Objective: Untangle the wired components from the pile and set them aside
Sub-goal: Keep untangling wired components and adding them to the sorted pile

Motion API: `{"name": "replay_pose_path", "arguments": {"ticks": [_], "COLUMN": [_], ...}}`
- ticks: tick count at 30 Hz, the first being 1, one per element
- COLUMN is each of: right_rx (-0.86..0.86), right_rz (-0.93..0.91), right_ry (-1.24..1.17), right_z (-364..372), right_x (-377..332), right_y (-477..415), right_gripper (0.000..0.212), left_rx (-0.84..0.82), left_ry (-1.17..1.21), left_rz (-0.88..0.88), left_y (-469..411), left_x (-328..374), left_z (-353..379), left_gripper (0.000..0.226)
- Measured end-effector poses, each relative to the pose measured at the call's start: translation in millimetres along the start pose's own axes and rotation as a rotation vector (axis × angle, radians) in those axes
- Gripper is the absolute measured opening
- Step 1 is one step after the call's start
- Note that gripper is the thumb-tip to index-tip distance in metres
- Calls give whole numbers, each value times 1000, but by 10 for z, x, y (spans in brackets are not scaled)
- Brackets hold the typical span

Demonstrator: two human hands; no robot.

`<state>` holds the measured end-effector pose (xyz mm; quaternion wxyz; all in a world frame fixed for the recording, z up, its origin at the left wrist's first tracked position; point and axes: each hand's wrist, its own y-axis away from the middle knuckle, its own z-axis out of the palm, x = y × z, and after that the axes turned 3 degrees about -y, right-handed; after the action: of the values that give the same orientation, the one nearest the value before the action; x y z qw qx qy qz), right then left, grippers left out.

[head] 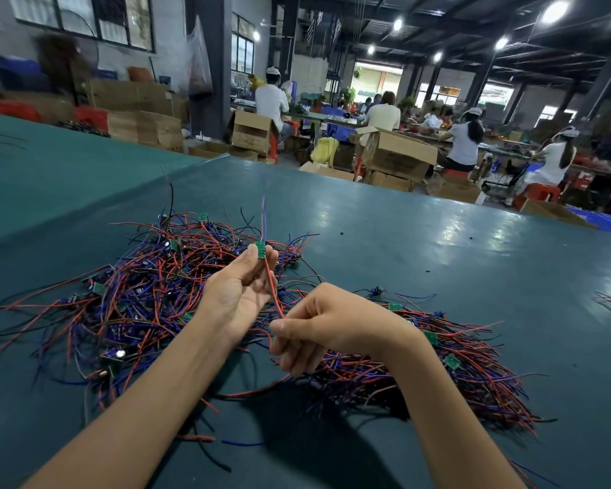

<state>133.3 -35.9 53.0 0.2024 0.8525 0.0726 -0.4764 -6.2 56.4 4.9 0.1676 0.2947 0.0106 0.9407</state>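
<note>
I have the left hand pinching a green board above the wire pile mid-bench; the right hand pinches its red wire.

A single wide-angle view from the person's head looks forward and down across the green tabletop. The left hand and right hand sit close below the lens, mid-frame; seated workers fill the distant upper band.

left hand pinching green board, right hand pinching red wire
</note>
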Motion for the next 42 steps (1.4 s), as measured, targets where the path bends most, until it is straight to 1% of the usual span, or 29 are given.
{"name": "replay_pose_path", "arguments": {"ticks": [2, 3, 4, 6, 7, 8, 9, 11, 13, 15, 17, 20, 23, 24, 25, 27, 28, 29, 30, 32, 33, 35, 36, 37, 38, 39, 41, 42], "right_rx": [-9, -2, 25, 150, 227, 293, 340, 378, 384, 368, 352, 343, 349, 363, 380, 425, 455, 487, 518, 567, 580, 590, 599, 610, 623, 637, 652, 660], "right_rz": [63, 96, 118, 116, 102, 88, 71, 17, -54, -127, -181, -201, -218, -233, -250, -281, -293, -303, -306, -294, -286, -266, -256, -249, -247, -247, -242, -230], "right_ry": [66, 121, 209, 392, 412, 369, 276, 25, -164, -283, -384, -483, -578, -620, -664, -749, -779, -799, -810, -814, -813, -802, -796, -791, -784, -764, -659, -588], "right_z": [-52, -89, -137, -255, -310, -352, -378, -383, -381, -380, -386, -406, -416, -412, -406, -377, -360, -350, -346, -353, -365, -411, -449, -504, -573, -657, -844, -938], "right_x": [7, 8, 10, 32, 52, 68, 76, 66, 48, 40, 37, 33, 22, 17, 12, -1, -4, -2, 2, 15, 26, 40, 45, 57, 68, 92, 156, 213], "right_y": [34, 68, 104, 159, 170, 169, 166, 159, 163, 189, 204, 225, 226, 223, 212, 181, 163, 143, 130, 117, 113, 135, 161, 195, 250, 330, 543, 681], "right_gripper": [37, 38, 41, 53, 54, 51, 44, 32, 26, 22, 20, 20, 17, 16, 18, 31, 36, 36, 31, 16, 13, 15, 15, 15, 16, 16, 18, 20], "left_rx": [-18, -25, -24, 13, 42, 55, 43, -22, -87, -140, -175, -207, -198, -186, -177, -205, -220, -232, -245, -268, -286, -350, -378, -398, -412, -426, -485, -559], "left_ry": [-12, -61, -136, -355, -500, -638, -745, -888, -1020, -1126, -1178, -1198, -1176, -1142, -1090, -980, -947, -925, -898, -814, -755, -623, -577, -577, -633, -762, -1167, -1339], "left_rz": [52, 113, 199, 429, 564, 699, 818, 995, 1139, 1215, 1213, 1200, 1206, 1156, 1069, 878, 816, 761, 694, 518, 413, 229, 172, 152, 176, 258, 557, 691], "left_y": [15, 22, 35, 71, 88, 110, 129, 170, 210, 240, 251, 268, 273, 277, 281, 280, 283, 279, 270, 246, 233, 218, 215, 214, 221, 229, 247, 254], "left_x": [2, -1, -6, -28, -38, -51, -68, -99, -125, -146, -153, -159, -170, -174, -176, -174, -172, -165, -156, -130, -114, -88, -76, -70, -66, -77, -118, -175], "left_z": [2, 7, 10, 29, 39, 42, 39, 38, 39, 26, 3, 3, 20, 25, 40, 74, 86, 102, 118, 129, 126, 114, 109, 110, 108, 95, 51, 31], "left_gripper": [19, 24, 28, 35, 35, 33, 31, 31, 38, 44, 47, 48, 42, 37, 29, 14, 12, 15, 18, 23, 24, 31, 37, 40, 38, 34, 29, 29]}}
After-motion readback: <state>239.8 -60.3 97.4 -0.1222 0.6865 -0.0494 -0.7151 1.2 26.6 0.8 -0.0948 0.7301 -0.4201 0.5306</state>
